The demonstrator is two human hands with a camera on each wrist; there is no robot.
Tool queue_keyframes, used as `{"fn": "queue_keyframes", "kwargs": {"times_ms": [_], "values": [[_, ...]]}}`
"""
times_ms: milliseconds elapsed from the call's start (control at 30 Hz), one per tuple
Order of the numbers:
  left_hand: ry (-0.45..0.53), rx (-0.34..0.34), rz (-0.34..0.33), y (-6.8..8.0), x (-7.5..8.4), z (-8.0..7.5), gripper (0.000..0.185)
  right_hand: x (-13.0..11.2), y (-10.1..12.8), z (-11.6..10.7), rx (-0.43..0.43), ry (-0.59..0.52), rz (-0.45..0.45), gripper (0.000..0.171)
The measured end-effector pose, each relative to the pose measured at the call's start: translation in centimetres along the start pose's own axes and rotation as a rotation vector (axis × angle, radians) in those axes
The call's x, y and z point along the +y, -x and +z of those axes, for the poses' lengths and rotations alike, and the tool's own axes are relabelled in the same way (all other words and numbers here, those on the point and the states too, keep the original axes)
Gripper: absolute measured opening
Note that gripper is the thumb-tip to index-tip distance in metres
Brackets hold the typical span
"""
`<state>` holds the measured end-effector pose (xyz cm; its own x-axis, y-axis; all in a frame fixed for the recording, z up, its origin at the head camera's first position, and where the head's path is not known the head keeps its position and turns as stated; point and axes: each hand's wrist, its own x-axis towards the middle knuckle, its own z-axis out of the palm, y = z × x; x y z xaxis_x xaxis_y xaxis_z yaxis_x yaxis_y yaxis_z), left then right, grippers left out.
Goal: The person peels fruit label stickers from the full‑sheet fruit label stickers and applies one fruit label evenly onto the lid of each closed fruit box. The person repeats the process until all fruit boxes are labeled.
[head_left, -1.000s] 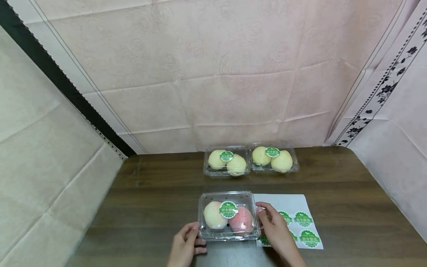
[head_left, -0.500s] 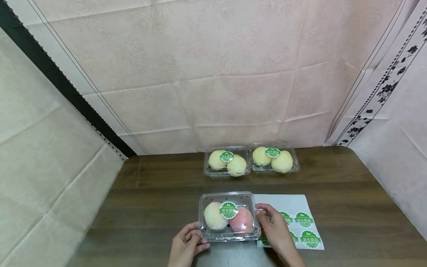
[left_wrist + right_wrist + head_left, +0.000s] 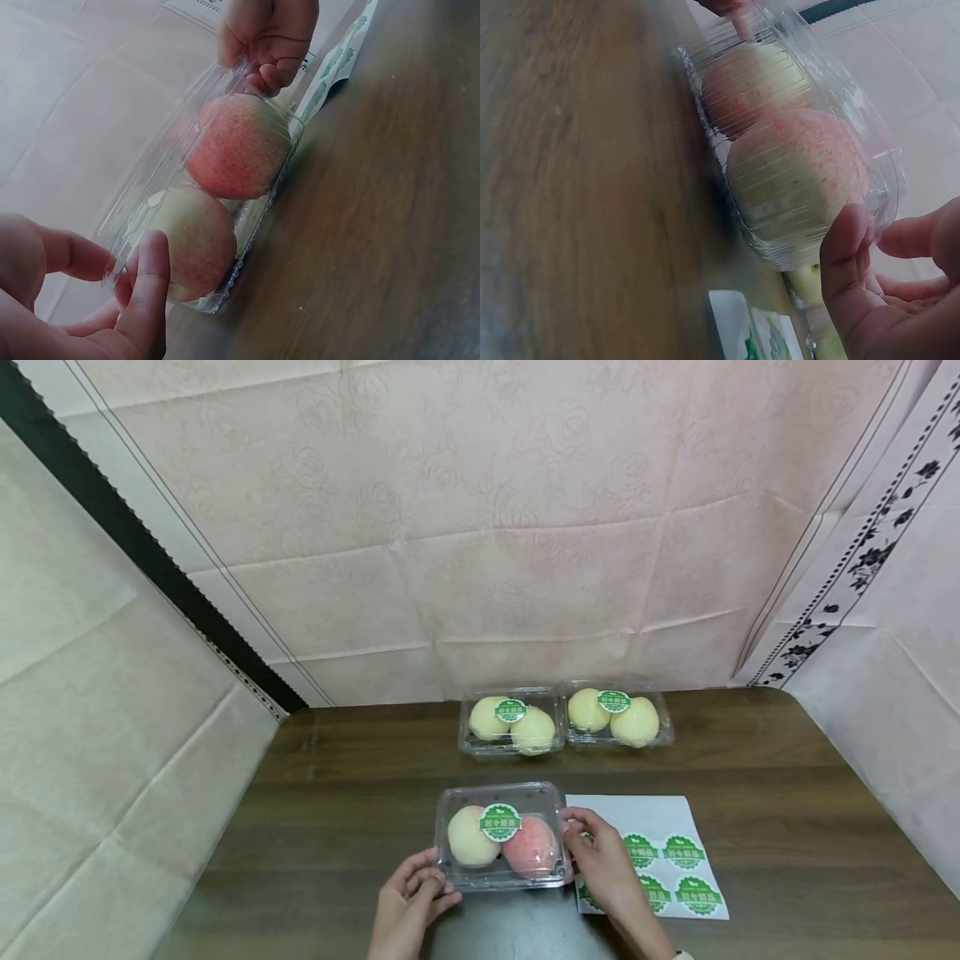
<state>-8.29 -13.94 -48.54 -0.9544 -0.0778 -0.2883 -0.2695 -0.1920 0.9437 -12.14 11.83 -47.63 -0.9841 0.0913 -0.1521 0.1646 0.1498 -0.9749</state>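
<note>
A clear plastic clamshell box [image 3: 501, 837] sits close to the near edge of the wooden table [image 3: 345, 793], about midway along it. It is shut and holds two peaches: a pale yellow-pink peach [image 3: 470, 836] on the left and a redder peach [image 3: 531, 857] on the right. A round green sticker [image 3: 500, 822] lies on the lid over the gap between them.

The left hand [image 3: 406, 902] pinches the box's near left corner between thumb and fingers. The right hand [image 3: 600, 864] grips the box's right end with curled fingers, the thumb on the lid rim.

Just right of the box, partly under the right hand, lies a white sticker sheet [image 3: 660, 827]. Four green stickers on it show clearly; a fifth shows partly at the hand, so the full count cannot be told.

Against the far edge, two more shut clamshells stand side by side, touching: the far left box [image 3: 512, 723] and the far right box [image 3: 617, 715]. Each holds two pale peaches and bears one green sticker.

Compared with half a second ago, the held box has shifted a little left and toward the far edge. Both hands have moved with it. The two far boxes and the sheet lie as before.

In all: three boxes, six peaches, three lid stickers, one sheet.
</note>
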Motion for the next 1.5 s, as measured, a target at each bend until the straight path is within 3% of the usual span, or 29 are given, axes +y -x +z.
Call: {"fn": "queue_keyframes", "kwargs": {"times_ms": [400, 700, 1167, 1500], "values": [[0.017, 0.075, -0.006, -0.3, 0.4, -0.8, 0.045, -1.0, -0.6, 1.6, -0.064, -0.068, -0.057, 0.030], [0.065, 0.121, -0.015, -1.2, 0.4, -1.6, 0.048, -1.4, -1.4, 2.8, -0.092, -0.034, -0.100, 0.032], [0.092, 0.142, -0.053, -1.7, 1.7, -3.3, 0.048, -2.2, -2.0, 4.9, -0.155, -0.050, -0.155, 0.038], [0.114, 0.182, -0.069, -2.1, 2.2, -4.6, 0.048, -2.5, -2.7, 6.0, -0.201, 0.019, -0.193, 0.037]]}}
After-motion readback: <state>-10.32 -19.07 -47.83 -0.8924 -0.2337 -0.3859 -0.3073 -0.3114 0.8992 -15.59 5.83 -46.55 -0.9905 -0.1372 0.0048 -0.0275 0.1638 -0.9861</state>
